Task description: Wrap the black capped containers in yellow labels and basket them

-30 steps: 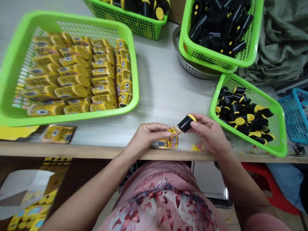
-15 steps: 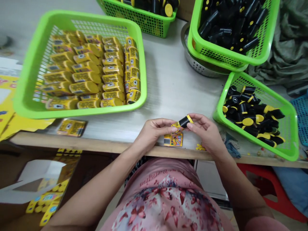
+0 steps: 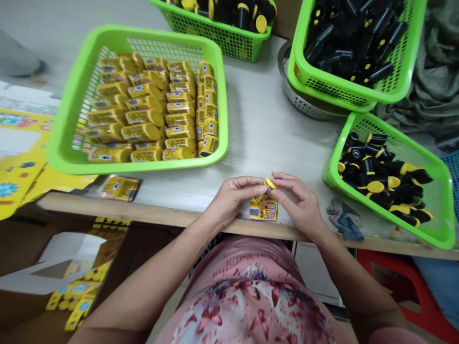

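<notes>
Near the table's front edge, my left hand (image 3: 227,199) pinches a small printed yellow sleeve between thumb and fingers. A yellow-capped tube (image 3: 269,183) sits in that sleeve, with little but its cap showing. The fingertips and thumb of my right hand (image 3: 300,203) close around the cap end. Below the hands lie flat printed yellow sleeves (image 3: 264,210) on the table. The green basket on the left (image 3: 224,124) bears rows of yellow wrapped tubes (image 3: 145,117).
Black tubes with yellow caps fill a green basket (image 3: 446,210) at right and stacked baskets (image 3: 412,71) behind it, over a metal colander (image 3: 308,105). Another stands at the back (image 3: 222,45). A blue-grey rag (image 3: 346,222) and a sleeve pack (image 3: 119,188) lie by the wooden edge.
The tube's black body, bare between my hands before, has gone down into the sleeve, leaving the cap showing. My right hand has come closer to the left. The view has shifted slightly.
</notes>
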Available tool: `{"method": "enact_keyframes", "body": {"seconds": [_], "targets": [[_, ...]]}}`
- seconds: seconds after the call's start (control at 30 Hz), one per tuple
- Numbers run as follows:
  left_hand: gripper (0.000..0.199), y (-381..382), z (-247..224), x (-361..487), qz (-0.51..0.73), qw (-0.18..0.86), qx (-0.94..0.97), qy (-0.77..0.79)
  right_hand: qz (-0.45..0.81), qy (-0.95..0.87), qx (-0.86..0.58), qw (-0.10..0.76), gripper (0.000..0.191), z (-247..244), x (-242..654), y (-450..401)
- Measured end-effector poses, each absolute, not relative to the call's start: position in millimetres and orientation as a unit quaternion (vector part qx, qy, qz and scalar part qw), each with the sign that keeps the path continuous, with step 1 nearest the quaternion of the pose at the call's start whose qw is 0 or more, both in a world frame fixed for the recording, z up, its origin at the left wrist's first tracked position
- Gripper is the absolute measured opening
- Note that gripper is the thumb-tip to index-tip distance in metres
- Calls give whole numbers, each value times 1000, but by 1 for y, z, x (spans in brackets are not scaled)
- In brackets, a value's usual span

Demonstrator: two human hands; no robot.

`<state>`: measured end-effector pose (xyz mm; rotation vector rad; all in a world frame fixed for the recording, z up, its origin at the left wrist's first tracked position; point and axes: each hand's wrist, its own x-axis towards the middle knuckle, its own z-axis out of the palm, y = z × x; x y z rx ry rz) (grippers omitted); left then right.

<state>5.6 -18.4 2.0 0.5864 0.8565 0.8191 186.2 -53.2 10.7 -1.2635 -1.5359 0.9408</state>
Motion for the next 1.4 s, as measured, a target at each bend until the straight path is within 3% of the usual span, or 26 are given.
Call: {"method": "enact_keyframes", "body": {"seconds": [0.13,0.27,0.43,0.6,0.7,0.97,1.17,1.4], "targets": [[32,-18,6,3,355,819,250,374,472,-583,-483,451,30,13,189,-52],[31,-20,4,3,355,815,267,373,494,-548,-491,462,28,10,186,-48],[29,-22,-3,7,426,751,299,406,332,-613,-563,444,31,1,180,-45],[34,-20,-2,9,445,750,279,402,106,-777,-504,362,75,3,171,-53],[38,-19,1,9,438,776,265,369,53,-791,-479,376,74,2,164,-57],[33,-19,7,2,324,864,249,295,144,-775,-447,424,78,0,166,-58],[33,-19,6,1,342,840,230,353,94,-815,-410,399,77,3,167,-55],[32,-23,5,7,440,728,312,423,38,-852,-405,331,69,-3,164,-52]]}}
